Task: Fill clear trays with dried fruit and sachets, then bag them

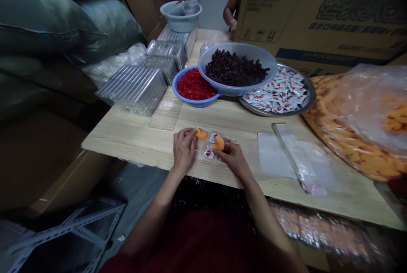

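In front of me on the wooden table lies a shallow clear plastic tray (200, 146). An orange rounded piece (201, 134) is at its left side, by the fingertips of my left hand (185, 149), which are closed on the tray's left edge. My right hand (233, 157) pinches a second orange piece (218, 143) between thumb and fingers, above the tray's right part. Two small white packets with red prints, an upper packet (213, 137) and a lower packet (208, 153), lie beside and partly under that piece.
Behind are a bowl of red pieces (180, 98), a bowl of dark pieces (219, 89) and a metal tray of packets (310, 95). Stacked clear cases (133, 84) stand left. Plastic bags (275, 154) and a wrapped orange heap (346, 137) lie right. A person's hand (233, 24) shows behind a carton (286, 14).
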`<state>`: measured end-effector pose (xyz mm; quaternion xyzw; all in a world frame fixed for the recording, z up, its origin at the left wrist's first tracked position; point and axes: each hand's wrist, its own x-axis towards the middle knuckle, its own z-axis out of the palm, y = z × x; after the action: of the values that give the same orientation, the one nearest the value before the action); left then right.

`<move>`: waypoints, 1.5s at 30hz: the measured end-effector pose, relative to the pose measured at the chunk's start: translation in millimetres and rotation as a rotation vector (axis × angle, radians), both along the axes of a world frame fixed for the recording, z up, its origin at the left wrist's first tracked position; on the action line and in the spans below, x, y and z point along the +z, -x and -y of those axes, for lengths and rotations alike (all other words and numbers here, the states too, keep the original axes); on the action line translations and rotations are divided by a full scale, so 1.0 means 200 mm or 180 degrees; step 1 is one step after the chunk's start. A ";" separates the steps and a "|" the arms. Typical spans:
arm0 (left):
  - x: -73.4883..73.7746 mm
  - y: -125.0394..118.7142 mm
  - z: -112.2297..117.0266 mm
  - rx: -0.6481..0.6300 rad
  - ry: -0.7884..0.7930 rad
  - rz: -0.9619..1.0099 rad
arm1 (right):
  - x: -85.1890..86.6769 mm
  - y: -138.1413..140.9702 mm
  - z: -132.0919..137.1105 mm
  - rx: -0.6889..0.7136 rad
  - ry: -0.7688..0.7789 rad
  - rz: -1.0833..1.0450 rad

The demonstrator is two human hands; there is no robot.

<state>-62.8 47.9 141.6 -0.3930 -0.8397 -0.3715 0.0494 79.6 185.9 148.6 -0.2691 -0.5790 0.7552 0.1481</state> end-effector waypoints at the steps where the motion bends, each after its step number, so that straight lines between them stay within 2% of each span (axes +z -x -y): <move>1: 0.01 0.00 0.01 0.0002 -0.0007 0.0023 | 0.00 0.00 0.00 0.0029 -0.0064 0.0020; 4: 0.03 0.02 0.01 0.0141 0.0091 0.0036 | 0.01 0.01 0.01 0.0114 -0.0178 0.0025; 8: 0.07 0.10 -0.08 0.0499 0.0548 -0.0272 | 0.00 0.06 0.02 0.0182 -0.0259 -0.0096; 12: 0.05 0.16 -0.18 0.0286 0.0856 -0.0391 | -0.02 0.09 0.01 0.0161 -0.0424 -0.0078; 16: -0.02 0.17 -0.18 0.0051 0.0613 -0.0241 | -0.03 0.06 0.00 0.0115 -0.0422 -0.0135; 19: -0.03 0.15 -0.13 0.0101 0.0259 -0.0119 | -0.04 0.04 0.00 0.0132 -0.0374 -0.0135; 21: 0.01 0.13 -0.10 0.0135 -0.0089 0.0052 | -0.04 0.04 0.00 0.0210 -0.0342 -0.0090; 22: 0.04 0.11 -0.09 0.0025 -0.0254 0.0252 | -0.03 0.05 0.00 0.0283 -0.0344 -0.0075; 24: 0.11 0.09 -0.06 -0.0463 -0.0452 0.0891 | -0.02 0.07 -0.01 0.0460 -0.0420 -0.0080; 26: 0.16 0.07 -0.03 -0.1007 -0.0412 0.1526 | -0.01 0.11 -0.01 0.0667 -0.0616 -0.0081; 27: 0.18 0.06 -0.02 -0.1154 -0.0349 0.1740 | -0.01 0.13 -0.01 0.0761 -0.0732 -0.0066; 29: 0.19 0.07 0.01 -0.1130 -0.0305 0.1929 | 0.00 0.18 0.00 0.0870 -0.0900 -0.0011; 31: 0.18 0.09 0.04 -0.0923 -0.0400 0.1994 | 0.01 0.22 0.01 0.0892 -0.0960 0.0023; 33: 0.17 0.12 0.06 -0.0806 -0.0547 0.1944 | 0.02 0.24 0.02 0.0744 -0.1043 0.0037; 35: 0.18 0.15 0.08 -0.0935 -0.0564 0.1673 | 0.02 0.23 0.01 0.0457 -0.1254 0.0093; 37: 0.21 0.17 0.07 -0.1290 -0.0285 0.1286 | 0.02 0.20 -0.01 0.0139 -0.1556 0.0178; 40: 0.24 0.20 0.04 -0.1779 0.0646 0.0806 | 0.01 0.16 -0.05 -0.0136 -0.2164 0.0192; 42: 0.23 0.21 0.01 -0.1848 0.1130 0.0566 | -0.01 0.13 -0.06 -0.0215 -0.2550 0.0138; 45: 0.16 0.21 -0.02 -0.1699 0.1250 0.0223 | -0.03 0.11 -0.04 -0.0207 -0.2809 0.0078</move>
<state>-105.3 52.7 173.4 -0.5881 -0.7639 -0.2156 -0.1552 58.0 193.9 141.7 -0.2072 -0.8390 0.4274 0.2656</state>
